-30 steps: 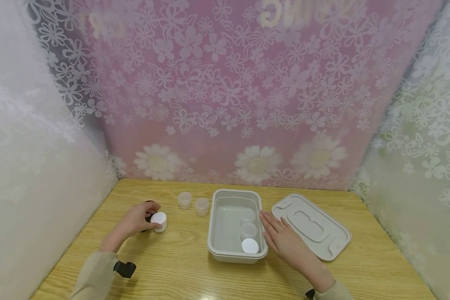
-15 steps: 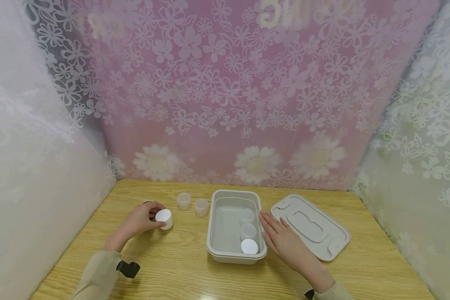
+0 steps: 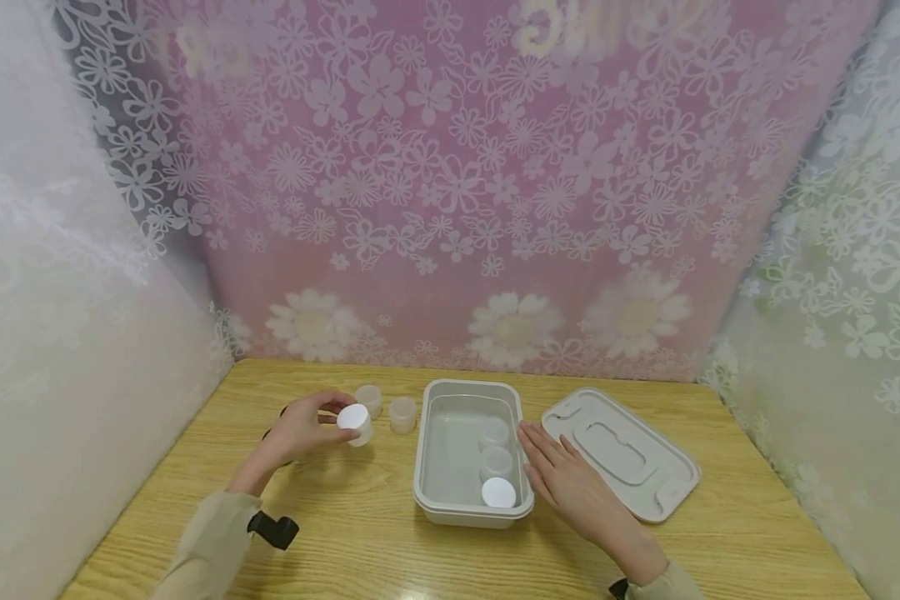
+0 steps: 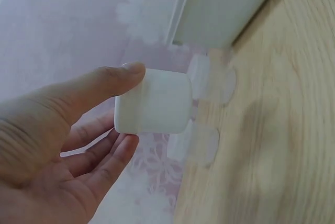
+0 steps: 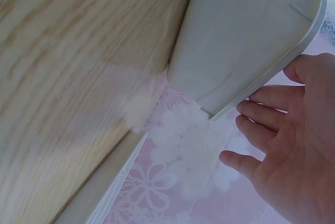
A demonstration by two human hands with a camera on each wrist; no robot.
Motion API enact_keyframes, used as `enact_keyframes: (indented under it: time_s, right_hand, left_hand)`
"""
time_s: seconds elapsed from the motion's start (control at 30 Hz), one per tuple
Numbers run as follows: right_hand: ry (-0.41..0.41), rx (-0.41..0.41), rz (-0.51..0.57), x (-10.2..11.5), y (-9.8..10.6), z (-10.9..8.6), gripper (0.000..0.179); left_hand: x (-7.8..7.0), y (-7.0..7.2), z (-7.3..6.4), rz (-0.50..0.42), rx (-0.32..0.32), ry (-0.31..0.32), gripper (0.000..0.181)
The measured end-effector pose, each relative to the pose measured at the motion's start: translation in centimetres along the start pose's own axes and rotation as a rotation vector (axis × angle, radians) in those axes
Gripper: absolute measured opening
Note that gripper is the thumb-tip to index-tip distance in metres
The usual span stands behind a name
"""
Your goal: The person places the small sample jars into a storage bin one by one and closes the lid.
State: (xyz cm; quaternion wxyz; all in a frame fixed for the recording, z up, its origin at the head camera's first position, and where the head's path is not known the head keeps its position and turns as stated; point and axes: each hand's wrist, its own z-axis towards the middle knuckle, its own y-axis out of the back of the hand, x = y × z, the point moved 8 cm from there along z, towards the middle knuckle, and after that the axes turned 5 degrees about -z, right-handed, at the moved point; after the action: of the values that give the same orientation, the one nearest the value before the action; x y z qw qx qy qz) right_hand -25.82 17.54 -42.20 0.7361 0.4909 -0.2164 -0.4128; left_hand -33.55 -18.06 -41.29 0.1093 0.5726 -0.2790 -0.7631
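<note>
Between thumb and fingers my left hand [image 3: 303,428] pinches a small white-lidded jar [image 3: 355,423], held above the table. In the left wrist view that jar [image 4: 154,101] lies sideways across the picture, thumb on one side and fingertips on the other. Two small translucent jars [image 3: 402,415] stand just beyond it. My right hand [image 3: 570,483] rests with straight fingers against the right rim of a pale grey plastic box [image 3: 437,505]. Inside the box, along its right side, sit two translucent jars [image 3: 497,463] and a white-lidded jar [image 3: 498,492]. The right wrist view shows my right hand [image 5: 293,135] touching the rim.
The box's grey lid [image 3: 622,454] lies flat on the wooden table [image 3: 345,542], right of the box and close to my right hand. A flowered pink curtain [image 3: 450,208] hangs behind the table's back edge, with pale panels at both sides.
My left hand has lifted the white-lidded jar off the table and carried it rightward, near the two translucent jars. The right hand stays at the box's rim.
</note>
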Motion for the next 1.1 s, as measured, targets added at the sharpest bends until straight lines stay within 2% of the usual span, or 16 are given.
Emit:
enact_keyframes:
  time_s: [0.1,0.5,0.87,1.1]
  right_hand:
    - [-0.002,0.002,-0.001,-0.1,-0.1,-0.1,0.052]
    - [-0.023,0.038,0.012,-0.3,-0.3,-0.1,0.053]
    - [-0.003,0.001,0.010,0.0,0.0,0.0,0.052]
    - [-0.006,0.022,0.013,-0.2,-0.3,-0.1,0.053]
  left_hand:
    - [-1.1,-0.4,0.5,-0.004,0.003,-0.027,0.044]
    - [-4.3,-2.2,3.5,-0.007,-0.032,-0.050,0.048]
    - [-7.5,-5.2,6.2,-0.007,0.024,-0.122,0.042]
    - [-8.6,-7.3,7.5,-0.011,0.023,-0.105,0.043]
